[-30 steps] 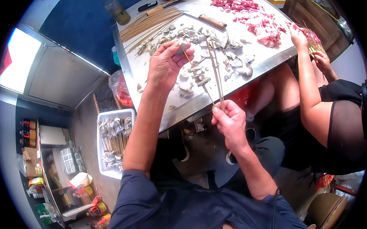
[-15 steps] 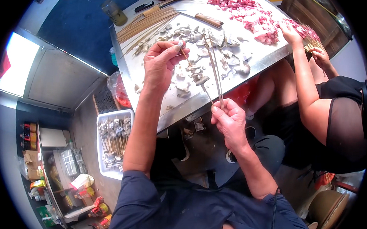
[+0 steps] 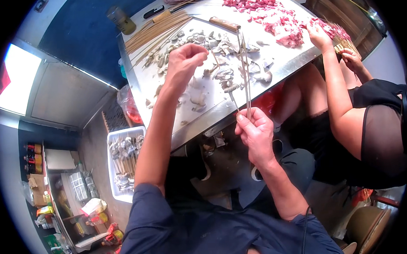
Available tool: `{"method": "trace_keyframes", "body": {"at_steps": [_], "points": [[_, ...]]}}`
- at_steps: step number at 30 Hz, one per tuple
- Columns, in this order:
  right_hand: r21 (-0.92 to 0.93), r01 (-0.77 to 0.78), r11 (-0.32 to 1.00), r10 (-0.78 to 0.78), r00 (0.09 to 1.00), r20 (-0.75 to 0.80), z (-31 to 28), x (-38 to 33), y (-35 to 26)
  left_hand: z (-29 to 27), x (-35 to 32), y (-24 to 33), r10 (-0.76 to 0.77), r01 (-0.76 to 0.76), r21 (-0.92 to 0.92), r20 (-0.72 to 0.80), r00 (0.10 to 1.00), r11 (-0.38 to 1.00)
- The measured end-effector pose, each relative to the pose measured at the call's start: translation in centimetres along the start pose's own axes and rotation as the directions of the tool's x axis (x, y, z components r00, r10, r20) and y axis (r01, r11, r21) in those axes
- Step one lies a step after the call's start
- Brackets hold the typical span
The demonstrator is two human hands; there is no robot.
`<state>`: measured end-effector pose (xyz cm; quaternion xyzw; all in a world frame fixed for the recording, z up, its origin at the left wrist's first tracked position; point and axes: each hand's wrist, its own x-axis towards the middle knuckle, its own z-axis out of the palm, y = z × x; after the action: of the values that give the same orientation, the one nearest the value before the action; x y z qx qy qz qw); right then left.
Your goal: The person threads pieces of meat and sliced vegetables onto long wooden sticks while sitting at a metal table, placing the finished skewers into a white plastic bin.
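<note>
My right hand (image 3: 256,130) grips the lower ends of several skewers. One wooden skewer (image 3: 234,100) leans up to the left, threaded with grey-white mushroom pieces (image 3: 225,75), its tip bare. The other skewers (image 3: 244,58) stand nearly upright beside it, with nothing on them. Over the mushroom pile, my left hand (image 3: 183,67) is closed, its fingers curled together just left of the threaded skewer's tip. Whatever its fingertips hold, if anything, is hidden. Loose mushroom pieces (image 3: 198,99) lie scattered on the white tabletop (image 3: 203,116) below.
Bare skewers (image 3: 157,31), a capped jar (image 3: 121,20) and a wooden handle (image 3: 224,23) lie or stand toward the back. Cut red meat (image 3: 280,23) heaps at right, where another person's hands (image 3: 319,35) hold meat skewers. A white tray (image 3: 112,175) of mushroom skewers sits lower left.
My left hand has come off the threaded skewer's tip and shifted slightly right and down, its fingers curling inward. My right hand stays nearly in place with the skewers.
</note>
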<state>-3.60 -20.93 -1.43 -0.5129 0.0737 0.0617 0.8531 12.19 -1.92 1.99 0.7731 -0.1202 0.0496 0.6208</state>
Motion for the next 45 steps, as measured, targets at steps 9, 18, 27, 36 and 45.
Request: {"method": "trace_keyframes", "body": {"at_steps": [9,18,27,36,45], "points": [[0.007,0.031,0.999,-0.031,0.999,0.011,-0.3,0.3,0.1,2.3,6.8,-3.6,0.123,-0.157,0.66,0.099,0.988,0.735],[0.034,-0.005,0.999,0.004,1.0,0.013,-0.4,0.0,-0.3,1.6,3.8,-2.4,0.073,-0.053,0.301,-0.056,0.996,0.952],[-0.022,-0.013,1.0,0.014,0.999,0.038,-0.1,0.0,0.7,0.3,-1.2,-0.1,-0.164,0.128,-0.622,-0.001,0.987,0.772],[-0.012,-0.059,0.998,0.06,0.997,0.057,0.3,0.0,0.9,-0.1,-2.2,0.4,-0.215,0.162,-0.783,0.037,0.976,0.6],[-0.03,-0.056,0.998,0.058,0.996,0.064,0.1,0.1,1.1,0.4,-2.3,0.7,-0.192,0.119,-0.786,0.001,0.981,0.606]]}}
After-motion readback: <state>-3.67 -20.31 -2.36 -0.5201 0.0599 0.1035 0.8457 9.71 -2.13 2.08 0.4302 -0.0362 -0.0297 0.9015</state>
